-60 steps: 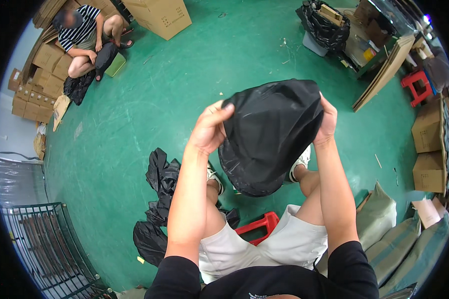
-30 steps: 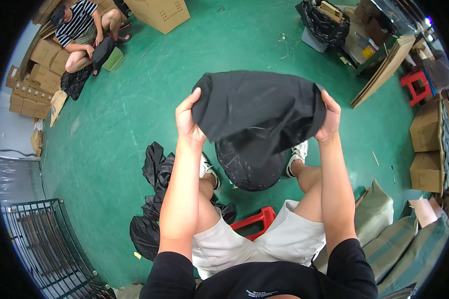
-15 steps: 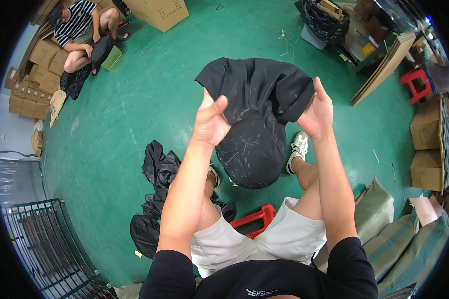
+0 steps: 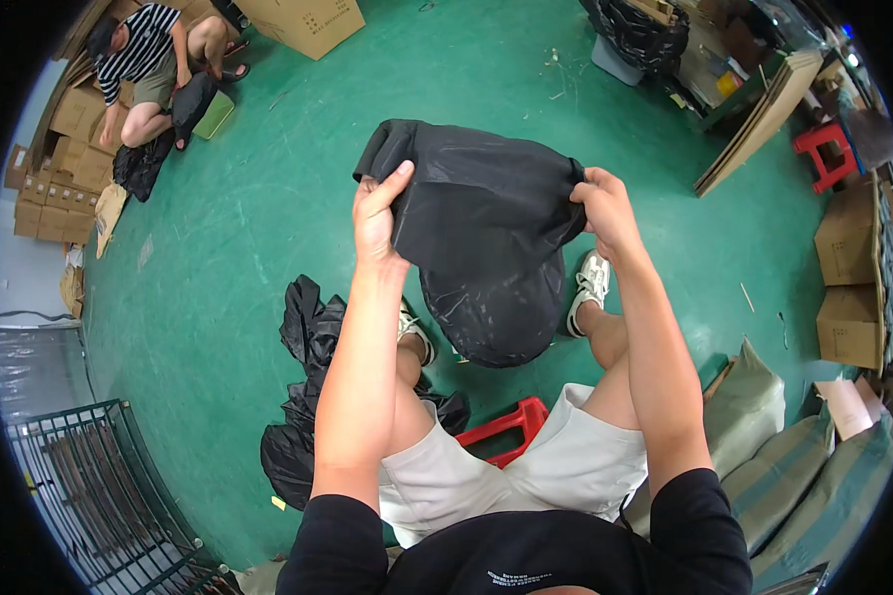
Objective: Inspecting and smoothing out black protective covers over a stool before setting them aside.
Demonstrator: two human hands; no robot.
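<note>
Between my hands stretches a black fabric cover [image 4: 486, 213] with a bulging round lower part, held up in front of my knees. My left hand [image 4: 377, 218] grips its left edge, thumb on top and the other fingers mostly hidden behind the cloth. At the right edge, my right hand [image 4: 608, 208] pinches the gathered fabric with bent fingers. Whether anything is inside the round part cannot be seen. A heap of crumpled black fabric [image 4: 308, 382] lies on the floor left of my legs.
Under me is a red plastic stool [image 4: 511, 431]. Stuffed woven sacks [image 4: 754, 421] stand at my right, and a dark metal rack [image 4: 104, 486] at lower left. At far left a co-worker [image 4: 149, 59] sits by stacked cartons [image 4: 77, 114]. Flat cardboard [image 4: 759, 124] leans at far right.
The cover's upper part has been turned and spread, its left side moving left with my left hand. My right hand has closed into a pinch. The co-worker's arm has reached down.
</note>
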